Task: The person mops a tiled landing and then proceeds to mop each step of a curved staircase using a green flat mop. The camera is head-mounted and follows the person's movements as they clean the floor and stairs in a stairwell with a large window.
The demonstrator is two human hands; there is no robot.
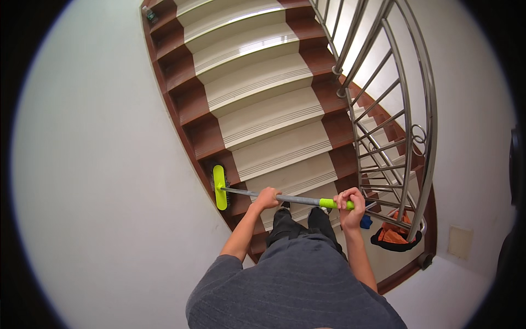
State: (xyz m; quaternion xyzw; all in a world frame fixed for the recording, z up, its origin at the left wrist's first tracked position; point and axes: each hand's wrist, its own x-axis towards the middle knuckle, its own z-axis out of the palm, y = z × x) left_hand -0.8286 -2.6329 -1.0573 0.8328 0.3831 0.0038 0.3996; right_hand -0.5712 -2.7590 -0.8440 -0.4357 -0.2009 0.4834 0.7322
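A long-handled brush or duster with a lime-green head (220, 187) and dark bristles rests at the left end of a stair tread, close to the wall. Its grey pole (300, 200) runs across in front of my body. My left hand (268, 198) is closed around the middle of the pole. At the far end of the pole, my right hand (350, 205) holds the green grip, fingers curled over it. Beneath the pole, my feet and dark trousers (287, 222) are on the lower part of the staircase.
Cream and red-brown stairs (263, 98) rise ahead between a white wall (102, 164) and a metal railing (407, 123). A bottle (149, 15) stands high at the left. An orange and black bag or cloth (394, 236) lies by the railing's foot, with a blue item (365, 222) nearby.
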